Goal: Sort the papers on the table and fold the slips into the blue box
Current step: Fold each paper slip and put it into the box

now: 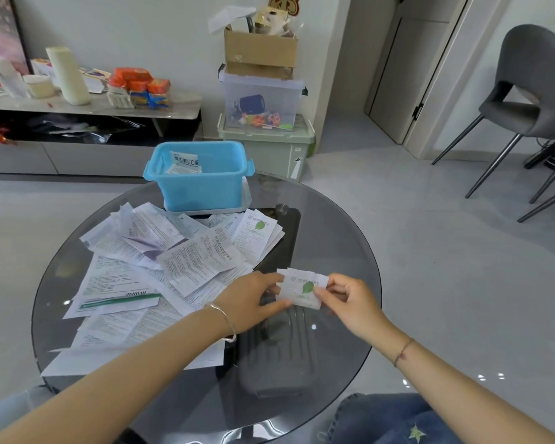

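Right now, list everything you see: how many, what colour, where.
slip: one, white with a green leaf, held above the table's right side
papers: many, white, heaped on the table's left half
blue box: one, light blue, table's far edge
table: one, dark glass, round, centre
storage bins: two, clear on pale green, behind the table
cardboard box: one, brown, atop the bins
chair: one, grey, far right
left hand: pinches the slip's left edge
right hand: pinches the slip's right edge
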A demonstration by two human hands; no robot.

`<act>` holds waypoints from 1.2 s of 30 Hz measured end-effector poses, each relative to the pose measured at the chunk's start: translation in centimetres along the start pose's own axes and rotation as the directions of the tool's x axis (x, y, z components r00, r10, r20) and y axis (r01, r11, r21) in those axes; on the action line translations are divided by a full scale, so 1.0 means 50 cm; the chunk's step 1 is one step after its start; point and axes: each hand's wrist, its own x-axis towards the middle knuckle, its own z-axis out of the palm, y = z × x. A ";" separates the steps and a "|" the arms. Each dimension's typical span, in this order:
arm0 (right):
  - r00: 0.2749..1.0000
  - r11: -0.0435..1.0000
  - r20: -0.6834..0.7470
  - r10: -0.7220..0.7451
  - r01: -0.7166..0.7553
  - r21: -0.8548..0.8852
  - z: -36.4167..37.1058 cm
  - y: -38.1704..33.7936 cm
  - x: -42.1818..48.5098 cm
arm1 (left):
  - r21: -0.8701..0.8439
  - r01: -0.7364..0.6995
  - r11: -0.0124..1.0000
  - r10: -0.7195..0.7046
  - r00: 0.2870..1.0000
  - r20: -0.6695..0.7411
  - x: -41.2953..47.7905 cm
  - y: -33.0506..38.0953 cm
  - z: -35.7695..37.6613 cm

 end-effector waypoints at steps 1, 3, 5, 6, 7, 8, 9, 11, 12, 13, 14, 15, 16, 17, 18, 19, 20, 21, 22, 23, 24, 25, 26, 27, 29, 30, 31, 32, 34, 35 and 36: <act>0.999 0.999 -0.018 0.041 -0.041 0.003 0.003 -0.003 0.008 | -0.043 0.041 0.998 -0.043 0.999 -0.025 0.000 0.005 0.001; 0.996 0.997 -0.035 0.080 -0.081 -0.021 0.008 -0.008 0.021 | -0.063 0.091 0.994 -0.094 0.994 -0.050 -0.002 0.018 0.001; 0.996 0.994 -0.028 0.090 -0.092 -0.062 0.013 -0.012 0.034 | -0.043 0.111 0.993 -0.114 0.991 -0.071 -0.007 0.030 0.004; 0.995 0.992 -0.025 0.098 -0.100 -0.081 0.015 -0.013 0.040 | -0.018 0.108 0.994 -0.109 0.991 -0.080 -0.012 0.033 0.007; 0.994 0.989 -0.026 0.107 -0.109 -0.096 0.018 -0.012 0.046 | 0.023 0.104 0.994 -0.101 0.991 -0.093 -0.019 0.036 0.008; 0.993 0.987 -0.031 0.116 -0.119 -0.108 0.019 -0.011 0.051 | 0.086 0.091 0.992 -0.080 0.989 -0.124 -0.026 0.035 0.011; 0.991 0.984 -0.037 0.125 -0.129 -0.120 0.021 -0.009 0.057 | 0.161 0.081 0.984 -0.055 0.986 -0.158 -0.032 0.029 0.016; 0.989 0.978 -0.051 0.141 -0.148 -0.147 0.026 -0.006 0.065 | 0.283 0.040 0.958 0.005 0.987 -0.158 -0.045 0.031 0.018; 0.987 0.976 -0.057 0.148 -0.155 -0.156 0.027 -0.005 0.068 | 0.317 0.007 0.948 0.031 0.993 -0.114 -0.050 0.034 0.017; 0.987 0.974 -0.059 0.152 -0.160 -0.162 0.029 -0.004 0.070 | 0.335 -0.017 0.942 0.039 0.997 -0.061 -0.054 0.036 0.018; 0.986 0.972 -0.061 0.156 -0.164 -0.167 0.030 -0.003 0.072 | 0.349 -0.030 0.937 0.035 0.999 -0.009 -0.058 0.040 0.019; 0.985 0.970 -0.063 0.161 -0.170 -0.174 0.030 -0.003 0.073 | 0.354 -0.034 0.935 0.024 0.999 0.032 -0.059 0.041 0.020; 0.984 0.967 -0.065 0.168 -0.177 -0.184 0.031 -0.003 0.075 | 0.354 -0.032 0.935 0.010 0.998 0.063 -0.060 0.041 0.021; 0.983 0.963 -0.069 0.173 -0.183 -0.197 0.032 -0.003 0.076 | 0.358 -0.031 0.933 0.001 0.996 0.084 -0.059 0.040 0.022; 0.982 0.960 -0.072 0.176 -0.187 -0.211 0.033 -0.003 0.078 | 0.361 -0.030 0.932 -0.005 0.995 0.097 -0.059 0.037 0.024; 0.981 0.957 -0.076 0.178 -0.190 -0.219 0.033 -0.004 0.080 | 0.355 -0.029 0.934 -0.009 0.994 0.105 -0.059 0.035 0.026; 0.980 0.956 -0.077 0.181 -0.194 -0.221 0.032 -0.006 0.080 | 0.346 -0.031 0.938 -0.008 0.994 0.111 -0.059 0.035 0.027; 0.979 0.955 -0.076 0.188 -0.200 -0.219 0.032 -0.007 0.080 | 0.339 -0.035 0.940 -0.004 0.993 0.114 -0.059 0.034 0.029; 0.978 0.954 -0.073 0.196 -0.208 -0.214 0.031 -0.009 0.081 | 0.337 -0.041 0.941 0.002 0.993 0.117 -0.059 0.034 0.030; 0.976 0.954 -0.071 0.204 -0.215 -0.208 0.030 -0.009 0.082 | 0.337 -0.049 0.940 0.009 0.993 0.118 -0.059 0.035 0.031; 0.975 0.954 -0.071 0.210 -0.220 -0.205 0.030 -0.010 0.083 | 0.341 -0.053 0.938 0.012 0.993 0.120 -0.059 0.037 0.031; 0.974 0.952 -0.072 0.215 -0.226 -0.206 0.030 -0.010 0.084 | 0.345 -0.055 0.937 0.013 0.992 0.123 -0.058 0.037 0.032; 0.973 0.950 -0.072 0.218 -0.229 -0.213 0.030 -0.010 0.085 | 0.347 -0.055 0.936 0.012 0.992 0.126 -0.058 0.039 0.031; 0.973 0.948 -0.070 0.220 -0.230 -0.220 0.031 -0.011 0.085 | 0.348 -0.053 0.936 0.008 0.991 0.130 -0.057 0.039 0.031; 0.973 0.947 -0.065 0.221 -0.230 -0.225 0.032 -0.013 0.085 | 0.356 -0.051 0.933 0.001 0.990 0.138 -0.057 0.039 0.031; 0.973 0.947 -0.062 0.223 -0.231 -0.222 0.031 -0.014 0.084 | 0.363 -0.052 0.930 -0.001 0.990 0.143 -0.057 0.040 0.031; 0.973 0.948 -0.060 0.224 -0.232 -0.220 0.031 -0.015 0.084 | 0.370 -0.051 0.928 -0.004 0.989 0.147 -0.057 0.040 0.032; 0.973 0.948 -0.060 0.224 -0.231 -0.220 0.031 -0.015 0.084 | 0.373 -0.048 0.927 -0.008 0.989 0.149 -0.058 0.041 0.032; 0.973 0.947 -0.063 0.221 -0.230 -0.222 0.031 -0.015 0.084 | 0.375 -0.044 0.926 -0.013 0.989 0.147 -0.057 0.041 0.034; 0.973 0.947 -0.063 0.221 -0.230 -0.222 0.031 -0.014 0.084 | 0.378 -0.045 0.925 -0.012 0.989 0.147 -0.056 0.040 0.035; 0.973 0.947 -0.062 0.221 -0.230 -0.223 0.031 -0.014 0.084 | 0.383 -0.047 0.923 -0.011 0.989 0.148 -0.056 0.040 0.036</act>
